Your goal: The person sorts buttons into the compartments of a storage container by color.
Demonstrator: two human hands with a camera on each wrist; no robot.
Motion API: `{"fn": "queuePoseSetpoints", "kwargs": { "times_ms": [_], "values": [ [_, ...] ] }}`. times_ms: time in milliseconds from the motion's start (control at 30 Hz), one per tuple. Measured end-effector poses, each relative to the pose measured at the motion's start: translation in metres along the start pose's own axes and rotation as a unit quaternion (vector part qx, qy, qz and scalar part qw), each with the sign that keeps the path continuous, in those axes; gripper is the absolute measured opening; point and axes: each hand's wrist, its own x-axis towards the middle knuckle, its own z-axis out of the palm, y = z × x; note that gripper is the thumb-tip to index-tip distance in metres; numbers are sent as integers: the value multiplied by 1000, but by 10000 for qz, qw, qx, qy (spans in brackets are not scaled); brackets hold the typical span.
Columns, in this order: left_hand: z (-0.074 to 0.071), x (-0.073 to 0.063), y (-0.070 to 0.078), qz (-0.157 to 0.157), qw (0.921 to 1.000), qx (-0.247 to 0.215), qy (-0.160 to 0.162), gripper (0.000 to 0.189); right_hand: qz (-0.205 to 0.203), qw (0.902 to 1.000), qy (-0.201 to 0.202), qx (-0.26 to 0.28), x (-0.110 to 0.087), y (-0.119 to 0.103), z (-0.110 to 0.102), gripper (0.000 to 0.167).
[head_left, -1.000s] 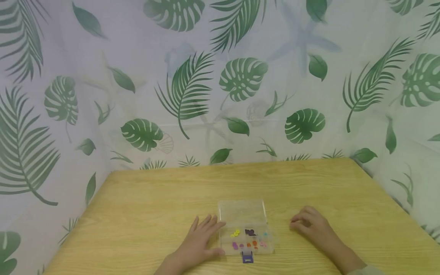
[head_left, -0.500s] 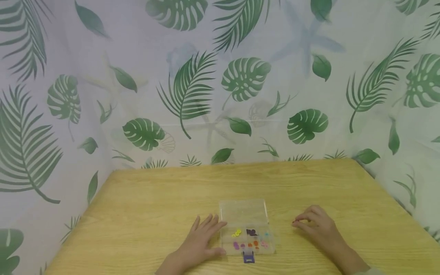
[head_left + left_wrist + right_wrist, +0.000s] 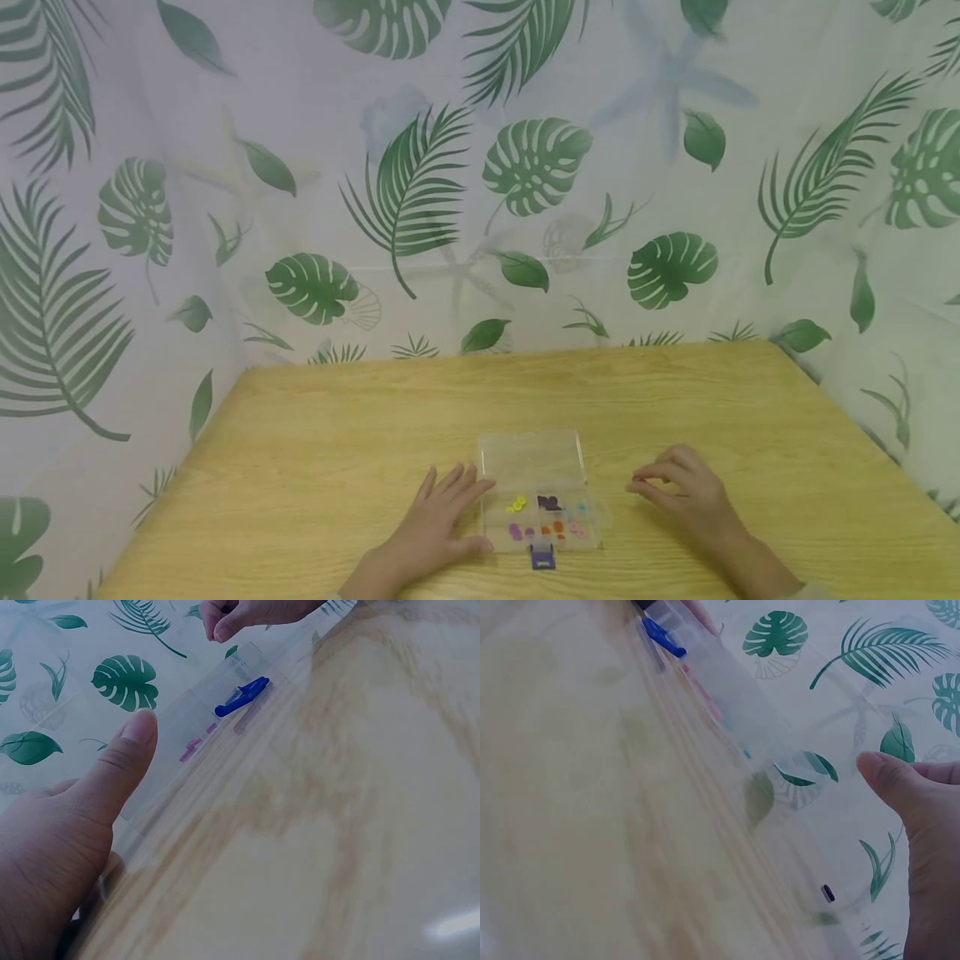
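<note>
A clear plastic compartment box (image 3: 501, 543) stands on the table, its transparent lid (image 3: 531, 458) tipped back and a blue latch (image 3: 542, 557) hanging at the front. Inside lie small pieces in separate compartments: yellow (image 3: 517, 504), dark purple (image 3: 551, 503), light blue (image 3: 582, 507), purple (image 3: 515, 532), orange (image 3: 558, 527) and pink (image 3: 577, 530). My left hand (image 3: 431, 529) rests with fingers spread, thumb and index finger at the box's left side. Right of the box, my right hand (image 3: 686, 496) pinches a tiny dark piece (image 3: 636, 479), mostly hidden by thumb and fingers.
The wooden table (image 3: 360, 433) meets a leaf-patterned cloth (image 3: 450, 208) at its back and sides. In the right wrist view another small dark piece (image 3: 827, 892) lies on the table near the right hand.
My right hand has shifted slightly left toward the box. A dark red piece showed at its fingertips half a second ago and is less visible now. The left hand stays in place.
</note>
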Motion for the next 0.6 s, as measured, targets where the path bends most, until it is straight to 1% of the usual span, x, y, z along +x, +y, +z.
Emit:
{"fn": "queuePoseSetpoints", "kwargs": {
  "times_ms": [200, 300, 467, 600],
  "values": [
    [1, 1, -1, 30, 10000, 82, 19, 75, -128, 9996, 63, 246, 9, -10, 8, 42],
    [2, 1, -2, 58, 10000, 73, 34, 74, -253, 9988, 103, 413, 14, -16, 14, 41],
    [2, 1, -2, 90, 9999, 30, 45, 73, -508, 9960, 69, 730, 21, -25, 24, 38],
    [1, 1, -1, 59, 9999, 81, 31, 74, -557, 9951, 5, 823, 25, -29, 34, 36]
  ]
}}
